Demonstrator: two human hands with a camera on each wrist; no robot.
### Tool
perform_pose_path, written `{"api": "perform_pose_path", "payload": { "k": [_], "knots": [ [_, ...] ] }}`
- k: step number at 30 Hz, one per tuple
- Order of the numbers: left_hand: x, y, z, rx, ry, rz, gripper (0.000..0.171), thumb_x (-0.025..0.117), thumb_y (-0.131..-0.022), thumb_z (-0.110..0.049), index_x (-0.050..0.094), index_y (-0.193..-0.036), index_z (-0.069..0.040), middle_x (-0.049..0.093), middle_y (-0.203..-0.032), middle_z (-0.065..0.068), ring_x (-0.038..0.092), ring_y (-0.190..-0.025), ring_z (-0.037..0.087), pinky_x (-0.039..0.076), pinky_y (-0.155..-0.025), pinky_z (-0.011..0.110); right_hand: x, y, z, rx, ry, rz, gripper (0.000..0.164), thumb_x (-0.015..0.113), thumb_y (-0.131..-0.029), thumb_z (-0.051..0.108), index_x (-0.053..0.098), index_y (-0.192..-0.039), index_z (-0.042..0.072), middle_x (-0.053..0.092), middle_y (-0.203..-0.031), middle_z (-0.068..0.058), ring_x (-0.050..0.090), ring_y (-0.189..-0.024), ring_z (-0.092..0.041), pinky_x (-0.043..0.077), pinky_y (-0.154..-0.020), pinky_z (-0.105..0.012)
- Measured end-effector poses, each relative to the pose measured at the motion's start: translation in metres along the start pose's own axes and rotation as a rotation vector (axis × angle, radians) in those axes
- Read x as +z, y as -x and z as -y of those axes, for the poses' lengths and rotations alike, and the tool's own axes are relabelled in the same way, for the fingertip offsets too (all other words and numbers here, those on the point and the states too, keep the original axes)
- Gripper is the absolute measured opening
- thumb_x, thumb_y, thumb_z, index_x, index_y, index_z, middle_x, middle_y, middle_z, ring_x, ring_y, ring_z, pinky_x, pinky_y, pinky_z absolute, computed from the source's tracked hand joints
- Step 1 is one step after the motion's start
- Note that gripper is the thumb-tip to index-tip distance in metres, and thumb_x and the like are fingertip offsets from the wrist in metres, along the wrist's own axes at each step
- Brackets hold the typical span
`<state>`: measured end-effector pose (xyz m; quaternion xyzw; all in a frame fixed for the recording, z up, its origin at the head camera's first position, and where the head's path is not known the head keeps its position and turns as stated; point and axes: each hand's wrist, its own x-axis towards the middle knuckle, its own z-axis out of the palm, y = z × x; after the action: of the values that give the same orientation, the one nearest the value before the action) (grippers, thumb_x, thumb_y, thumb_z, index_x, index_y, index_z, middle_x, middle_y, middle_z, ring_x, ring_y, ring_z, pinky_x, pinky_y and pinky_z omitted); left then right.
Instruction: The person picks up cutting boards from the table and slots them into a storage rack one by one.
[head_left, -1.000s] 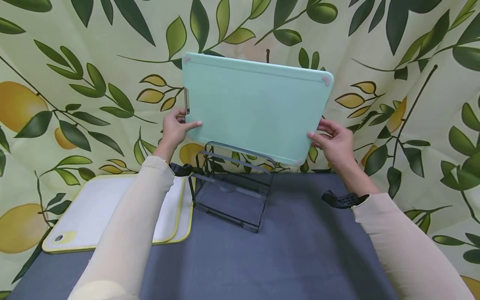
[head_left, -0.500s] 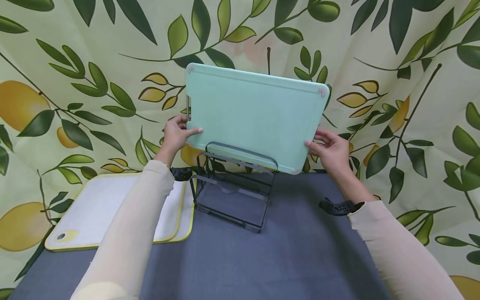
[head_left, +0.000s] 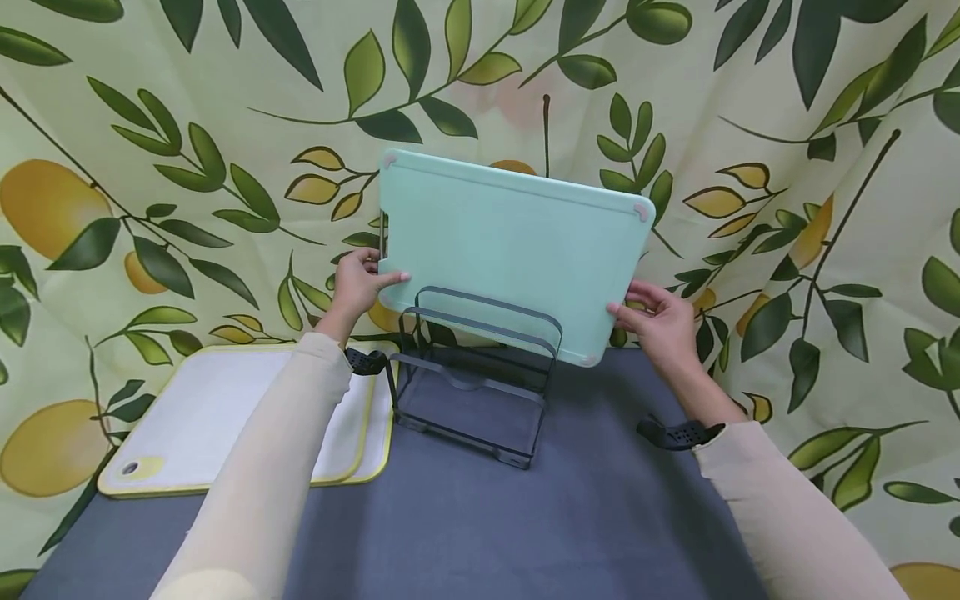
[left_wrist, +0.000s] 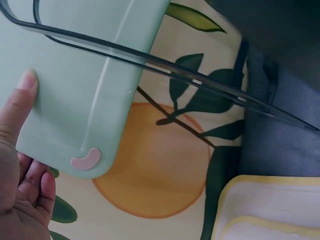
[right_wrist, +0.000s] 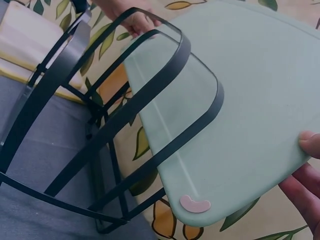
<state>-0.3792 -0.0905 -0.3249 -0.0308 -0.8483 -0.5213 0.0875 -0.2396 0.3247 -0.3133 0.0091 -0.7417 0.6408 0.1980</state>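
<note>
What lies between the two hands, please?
In the head view, a mint-green rectangular board, gripped by the left hand and right hand; a dark metal rack's hoops stand in front of its lower part.

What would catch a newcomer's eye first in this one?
Probably the mint-green board, held up at the centre between the left hand and right hand, with part of its lower edge behind the hoops of a dark rack. Next, the leaf-and-fruit cloth filling the background. Then the yellow-rimmed white boards, overlapping on the table at the left.
</note>
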Motion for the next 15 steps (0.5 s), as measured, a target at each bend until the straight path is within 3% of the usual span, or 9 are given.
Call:
{"api": "perform_pose_path", "payload": {
  "k": [5,10,15],
  "knots": [
    [0.0,0.003,0.006,0.006,0.005,0.014,0.054,0.081,-0.087,-0.025,0.058,-0.13,-0.002,0.055,-0.105,0.007,0.043,-0.092,0.02,0.037,-0.07,0.029,0.004,0.003,-0.004,-0.021,-0.015,0.009,0.043,0.079,-0.085,0.001,0.064,-0.124,-0.01,0.076,-0.085,0.015,0.073,-0.073,0.001,0.06,-0.065,-0.019],
    [0.001,0.005,0.013,-0.01,-0.016,0.038,0.048,0.082,-0.086,-0.025,0.058,-0.122,-0.002,0.047,-0.094,0.003,0.037,-0.082,0.018,0.032,-0.064,0.028,0.005,0.007,-0.011,-0.02,0.038,0.008,0.041,0.079,-0.086,0.003,0.065,-0.123,-0.009,0.075,-0.085,0.019,0.072,-0.072,0.001,0.061,-0.067,-0.021],
    [0.002,0.006,0.019,-0.024,-0.07,0.074,0.049,0.081,-0.087,-0.028,0.055,-0.12,-0.002,0.048,-0.095,0.005,0.038,-0.081,0.02,0.033,-0.066,0.03,0.005,0.01,-0.022,-0.014,0.068,0.019,0.041,0.079,-0.086,0.003,0.066,-0.123,-0.008,0.075,-0.084,0.022,0.072,-0.072,0.001,0.061,-0.067,-0.022]
  ]
}}
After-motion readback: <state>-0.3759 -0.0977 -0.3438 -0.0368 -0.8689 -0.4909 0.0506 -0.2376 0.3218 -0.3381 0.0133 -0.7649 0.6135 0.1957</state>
